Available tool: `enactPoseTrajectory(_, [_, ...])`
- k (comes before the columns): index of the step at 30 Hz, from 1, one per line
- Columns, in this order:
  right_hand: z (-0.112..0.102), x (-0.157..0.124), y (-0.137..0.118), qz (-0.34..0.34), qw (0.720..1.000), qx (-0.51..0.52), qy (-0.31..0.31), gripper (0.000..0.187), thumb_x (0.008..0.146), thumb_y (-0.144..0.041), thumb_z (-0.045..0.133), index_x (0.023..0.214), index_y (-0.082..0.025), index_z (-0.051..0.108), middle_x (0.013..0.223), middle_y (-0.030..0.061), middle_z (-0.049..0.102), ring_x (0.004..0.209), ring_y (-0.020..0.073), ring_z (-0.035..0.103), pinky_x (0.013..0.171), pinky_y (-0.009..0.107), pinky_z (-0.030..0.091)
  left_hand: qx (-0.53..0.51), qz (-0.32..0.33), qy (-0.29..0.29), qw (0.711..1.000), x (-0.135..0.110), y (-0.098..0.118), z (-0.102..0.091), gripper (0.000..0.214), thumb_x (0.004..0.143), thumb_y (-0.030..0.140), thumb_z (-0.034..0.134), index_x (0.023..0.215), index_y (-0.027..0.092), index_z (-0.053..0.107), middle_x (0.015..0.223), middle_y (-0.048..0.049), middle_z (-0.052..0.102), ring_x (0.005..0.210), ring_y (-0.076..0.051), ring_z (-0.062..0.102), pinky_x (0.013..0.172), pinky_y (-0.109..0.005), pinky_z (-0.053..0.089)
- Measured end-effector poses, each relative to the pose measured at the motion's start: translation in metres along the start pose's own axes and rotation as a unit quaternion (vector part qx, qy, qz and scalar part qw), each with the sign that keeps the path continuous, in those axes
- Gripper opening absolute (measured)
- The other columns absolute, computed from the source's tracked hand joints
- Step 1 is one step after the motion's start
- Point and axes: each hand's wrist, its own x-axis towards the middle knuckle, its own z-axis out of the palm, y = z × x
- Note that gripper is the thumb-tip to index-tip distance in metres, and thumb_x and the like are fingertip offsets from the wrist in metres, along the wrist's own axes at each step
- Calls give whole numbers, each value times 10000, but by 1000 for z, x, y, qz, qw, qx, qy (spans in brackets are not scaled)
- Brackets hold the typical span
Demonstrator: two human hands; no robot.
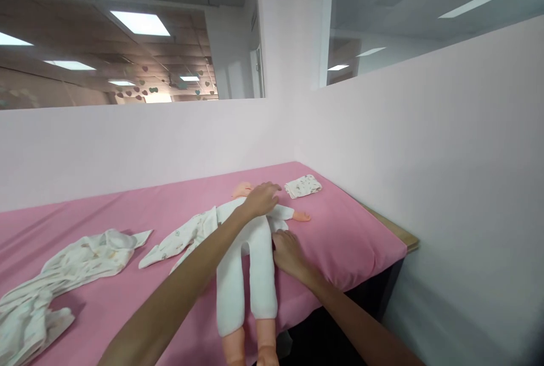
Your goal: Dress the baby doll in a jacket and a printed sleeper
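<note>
A baby doll [262, 278] in white trousers and a white long-sleeved top lies on a pink-covered table [335, 241], feet towards me. My left hand [261, 200] reaches across its chest and hides most of the head, fingers stretched out and slightly bent. At the doll's hip, my right hand [291, 252] is closed, its curled fingertips at the edge of the white top [278, 223]; the exact grip is partly hidden. A white printed baby garment [181, 244] lies beside the doll on the left, partly behind my left forearm.
Another printed baby garment [85, 261] lies crumpled at the left. A folded printed cloth [303, 186] is near the table's far right corner. White walls [170, 145] with windows stand behind and to the right. Wooden boards [395, 230] stick out along the right edge.
</note>
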Motion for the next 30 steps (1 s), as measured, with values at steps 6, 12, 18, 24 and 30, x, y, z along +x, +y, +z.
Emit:
enactPoseTrajectory(6, [-6,3,4,-35,998,48,20,191,747,-31,457,775,-181,572,888,53,664,833,181,579,666,271,326,71,-42,-273,959,47,18,32,629,744,258,682,1346,259,498,1367,-119,566,1170,-307,588,920,-395,485])
enactPoseTrajectory(12, [-15,4,19,-38,996,80,33,162,869,-125,444,825,-186,589,888,43,661,836,165,586,656,248,322,124,-70,-289,947,44,-18,48,621,652,220,742,1243,201,551,1252,-193,618,1092,-341,614,869,-439,496])
enactPoseTrajectory(18, [-28,21,59,59,997,37,40,148,858,-140,479,826,-180,618,863,32,674,787,153,587,630,249,290,122,-47,-250,959,29,-41,24,483,733,251,637,1204,231,531,1190,-117,625,1026,-277,620,798,-348,494])
enactPoseTrajectory(24, [-77,45,127,175,980,1,93,240,897,-133,371,923,-175,606,864,68,651,747,174,548,606,269,279,100,-53,-224,968,3,-57,3,389,735,266,599,1118,230,538,1110,-81,638,956,-249,619,721,-316,471])
enactPoseTrajectory(30, [-80,65,144,227,971,-6,78,232,862,-115,394,908,-183,610,893,79,663,767,190,572,604,270,317,61,-63,-188,978,-15,-65,-3,336,740,251,582,1071,222,538,1078,-64,643,916,-227,624,662,-283,439])
